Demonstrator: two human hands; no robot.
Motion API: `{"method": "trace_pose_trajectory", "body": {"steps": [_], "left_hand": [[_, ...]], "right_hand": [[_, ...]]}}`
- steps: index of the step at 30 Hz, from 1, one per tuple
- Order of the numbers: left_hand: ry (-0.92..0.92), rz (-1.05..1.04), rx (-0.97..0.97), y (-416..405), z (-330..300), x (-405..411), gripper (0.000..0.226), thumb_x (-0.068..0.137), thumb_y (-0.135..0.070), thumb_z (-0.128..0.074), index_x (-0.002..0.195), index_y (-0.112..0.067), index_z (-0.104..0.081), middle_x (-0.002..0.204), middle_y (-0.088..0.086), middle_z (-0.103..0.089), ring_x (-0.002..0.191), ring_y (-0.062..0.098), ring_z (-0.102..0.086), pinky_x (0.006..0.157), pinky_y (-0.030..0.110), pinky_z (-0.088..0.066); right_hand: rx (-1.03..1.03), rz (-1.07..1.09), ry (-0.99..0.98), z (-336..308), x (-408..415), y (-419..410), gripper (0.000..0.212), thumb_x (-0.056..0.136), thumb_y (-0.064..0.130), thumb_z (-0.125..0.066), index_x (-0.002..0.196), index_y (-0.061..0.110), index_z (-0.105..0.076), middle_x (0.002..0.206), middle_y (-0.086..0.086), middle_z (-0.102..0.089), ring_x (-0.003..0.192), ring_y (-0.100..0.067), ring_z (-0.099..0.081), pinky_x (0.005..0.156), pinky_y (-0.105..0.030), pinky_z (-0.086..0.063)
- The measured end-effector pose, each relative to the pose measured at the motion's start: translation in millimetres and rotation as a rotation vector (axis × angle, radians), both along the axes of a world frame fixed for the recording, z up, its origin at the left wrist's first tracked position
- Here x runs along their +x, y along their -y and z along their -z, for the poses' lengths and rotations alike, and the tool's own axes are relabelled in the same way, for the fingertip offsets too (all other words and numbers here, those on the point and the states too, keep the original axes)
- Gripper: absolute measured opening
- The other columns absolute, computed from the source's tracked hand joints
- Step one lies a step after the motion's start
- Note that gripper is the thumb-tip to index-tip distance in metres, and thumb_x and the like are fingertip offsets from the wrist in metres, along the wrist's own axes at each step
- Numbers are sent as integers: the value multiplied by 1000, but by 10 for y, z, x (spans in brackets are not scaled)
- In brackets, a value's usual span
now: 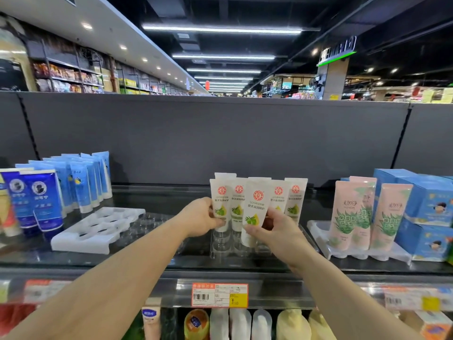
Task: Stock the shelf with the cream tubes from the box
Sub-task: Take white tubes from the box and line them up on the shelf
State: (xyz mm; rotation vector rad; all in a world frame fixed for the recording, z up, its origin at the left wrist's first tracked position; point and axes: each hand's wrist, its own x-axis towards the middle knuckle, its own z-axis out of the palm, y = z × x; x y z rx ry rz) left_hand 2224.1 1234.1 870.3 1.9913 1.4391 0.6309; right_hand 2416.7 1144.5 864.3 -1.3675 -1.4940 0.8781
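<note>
Tubes (255,207) look light and squashy: left hand (202,218) pinches one at the rack's (221,244) left edge, right hand (275,229) grips the front tube low, near its cap.

Illumination is bright and even, supplied by rows of ceiling strip lights (221,29) and recessed spotlights (87,26); the strips bloom slightly against the dark ceiling. The glossy black shelf (157,202) shows soft reflections and faint shadows. Wide-angle distortion bends lines outward, and edge items such as the price tags (414,299) appear blurred.
</note>
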Motion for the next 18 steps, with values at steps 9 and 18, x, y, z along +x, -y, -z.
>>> {"method": "trace_pose_trajectory", "body": {"steps": [9,18], "left_hand": [[128,138,52,497,-184,-193,27,82,-30,-74,105,-38,-63,102,-14,-70,94,1,-66,85,20,-54],[200,31,87,370,26,-270,23,79,-25,-78,101,-29,-69,96,-11,-73,92,4,-68,85,22,-52]], "right_hand": [[49,-25,43,-145,-306,-170,27,85,29,-70,110,34,-61,103,15,-69,93,-4,-66,78,-29,-58],[70,1,162,-63,-383,-260,37,87,32,-68,123,24,-59,105,16,-66,94,-3,-62,78,-22,-54]]}}
